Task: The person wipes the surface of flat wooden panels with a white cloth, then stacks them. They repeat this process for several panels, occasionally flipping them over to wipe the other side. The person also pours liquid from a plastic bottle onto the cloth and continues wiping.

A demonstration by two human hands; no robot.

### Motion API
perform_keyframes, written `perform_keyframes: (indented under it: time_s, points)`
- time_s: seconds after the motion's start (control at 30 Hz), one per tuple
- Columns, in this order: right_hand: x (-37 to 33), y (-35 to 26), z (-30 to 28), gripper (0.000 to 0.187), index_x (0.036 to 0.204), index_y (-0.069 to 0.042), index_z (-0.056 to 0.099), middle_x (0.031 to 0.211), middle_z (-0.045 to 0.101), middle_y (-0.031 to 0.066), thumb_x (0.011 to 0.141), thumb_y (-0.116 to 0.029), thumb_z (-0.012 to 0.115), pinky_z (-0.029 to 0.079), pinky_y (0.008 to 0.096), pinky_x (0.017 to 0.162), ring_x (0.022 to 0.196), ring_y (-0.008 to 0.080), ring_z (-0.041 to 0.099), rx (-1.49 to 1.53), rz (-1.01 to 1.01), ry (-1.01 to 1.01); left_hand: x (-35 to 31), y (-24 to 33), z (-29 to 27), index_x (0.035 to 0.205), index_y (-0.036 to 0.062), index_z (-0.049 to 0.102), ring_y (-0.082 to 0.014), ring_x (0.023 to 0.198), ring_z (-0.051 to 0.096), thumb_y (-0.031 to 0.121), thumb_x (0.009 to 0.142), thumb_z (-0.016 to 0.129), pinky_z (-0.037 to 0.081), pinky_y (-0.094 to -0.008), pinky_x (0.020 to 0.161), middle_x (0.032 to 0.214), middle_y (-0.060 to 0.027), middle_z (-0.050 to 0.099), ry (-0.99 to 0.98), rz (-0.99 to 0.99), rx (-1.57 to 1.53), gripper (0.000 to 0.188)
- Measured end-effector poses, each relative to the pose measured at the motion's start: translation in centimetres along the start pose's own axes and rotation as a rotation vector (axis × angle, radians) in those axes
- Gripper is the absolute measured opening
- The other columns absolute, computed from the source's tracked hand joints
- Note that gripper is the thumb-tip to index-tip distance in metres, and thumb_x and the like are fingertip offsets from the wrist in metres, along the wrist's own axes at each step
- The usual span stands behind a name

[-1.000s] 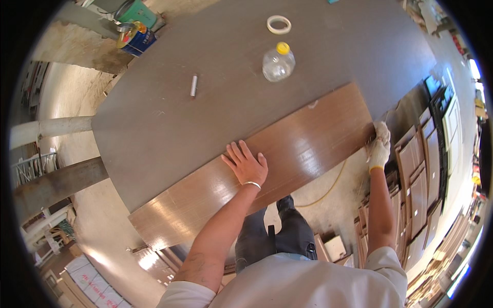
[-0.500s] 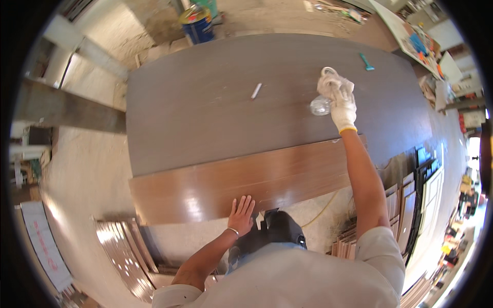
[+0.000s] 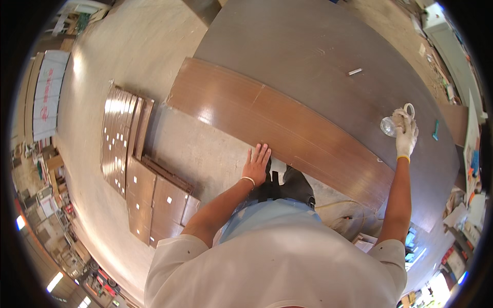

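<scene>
A long brown wood-grain board (image 3: 287, 120) lies along the near edge of a dark grey table (image 3: 303, 56). My bare left hand (image 3: 256, 167), a band at its wrist, rests flat with fingers stretched out at the board's near edge. Over the grey surface at the right, my right hand (image 3: 405, 138) wears a white glove. It is closed on a crumpled pale cloth (image 3: 399, 115). Touching or just beside the cloth are a clear round container (image 3: 388, 127) and a white ring (image 3: 409, 109). A teal-handled tool (image 3: 435, 131) lies to their right.
A short white stick (image 3: 355, 72) lies farther back on the table. Stacked brown panels (image 3: 120, 138) and more panels (image 3: 156, 200) stand on the floor at the left. A yellowish hose or cord (image 3: 339, 204) runs under the board. A wrapped stack (image 3: 50, 92) sits far left.
My view has swung round, so the table appears turned and shifted right, and more floor and panels show at left. Both hands keep about the same places on the board and cloth.
</scene>
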State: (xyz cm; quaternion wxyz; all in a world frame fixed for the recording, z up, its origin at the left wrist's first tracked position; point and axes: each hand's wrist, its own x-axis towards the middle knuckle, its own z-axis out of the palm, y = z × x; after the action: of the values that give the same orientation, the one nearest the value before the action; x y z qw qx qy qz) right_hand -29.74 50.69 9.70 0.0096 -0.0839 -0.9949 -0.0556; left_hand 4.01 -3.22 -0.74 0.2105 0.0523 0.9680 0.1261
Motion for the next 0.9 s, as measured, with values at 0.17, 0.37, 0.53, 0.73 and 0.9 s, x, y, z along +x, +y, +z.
perform_keyframes:
  time_s: [0.17, 0.37, 0.53, 0.73, 0.9]
  points:
    - [-1.2, 1.9, 0.0, 0.063, 0.158, -0.029, 0.049, 0.168, 0.04, 0.0125, 0.096, -0.034, 0.059, 0.029, 0.0512, 0.126, 0.154, 0.0392, 0.033, 0.145, -0.07, 0.137, -1.0, 0.5, 0.6, 0.169, 0.006, 0.018, -0.0325, 0.165, 0.007, 0.017, 0.089, 0.057, 0.007, -0.0585, 0.131, 0.179, -0.0111, 0.009, -0.079, -0.265, 0.03, 0.09]
    - [-9.8, 6.5, -1.0, 0.057, 0.154, -0.014, 0.053, 0.165, 0.043, 0.0191, 0.099, -0.027, 0.06, 0.035, 0.0503, 0.122, 0.149, 0.0399, 0.042, 0.431, -0.03, 0.491, -1.3, 1.0, 0.8, 0.169, 0.0086, 0.018, -0.033, 0.164, 0.011, 0.009, 0.085, 0.056, 0.008, -0.0582, 0.131, 0.178, -0.01, 0.015, 0.015, -0.379, 0.001, 0.093]
    - [-23.2, 7.7, 1.0, 0.065, 0.157, -0.004, 0.046, 0.16, 0.047, 0.0244, 0.098, -0.027, 0.061, 0.038, 0.046, 0.121, 0.145, 0.0412, 0.048, 0.542, 0.584, 0.237, -0.6, -0.1, 0.5, 0.17, 0.0127, 0.019, -0.0329, 0.164, 0.013, 0.008, 0.086, 0.055, 0.009, -0.0597, 0.131, 0.178, -0.006, 0.016, 0.094, -0.395, 0.066, 0.092]
    - [-38.8, 3.9, 5.9, 0.063, 0.156, 0.0, 0.046, 0.154, 0.055, 0.023, 0.1, -0.024, 0.061, 0.045, 0.0411, 0.116, 0.139, 0.0359, 0.057, 0.581, 0.897, -0.094, -1.8, -1.0, 0.4, 0.17, 0.0144, 0.021, -0.0315, 0.164, 0.013, 0.005, 0.086, 0.054, 0.009, -0.0594, 0.131, 0.178, -0.0031, 0.017, 0.048, -0.362, 0.08, 0.09]
    - [-43.7, -0.4, 10.2, 0.059, 0.154, 0.0, 0.047, 0.148, 0.059, 0.0213, 0.101, -0.023, 0.058, 0.046, 0.0434, 0.116, 0.133, 0.035, 0.06, 0.794, 0.921, -0.505, -2.2, -1.4, 0.3, 0.168, 0.0123, 0.024, -0.0333, 0.163, 0.018, 0.005, 0.085, 0.054, 0.012, -0.0583, 0.131, 0.177, -0.0029, 0.021, 0.042, -0.327, 0.075, 0.089]
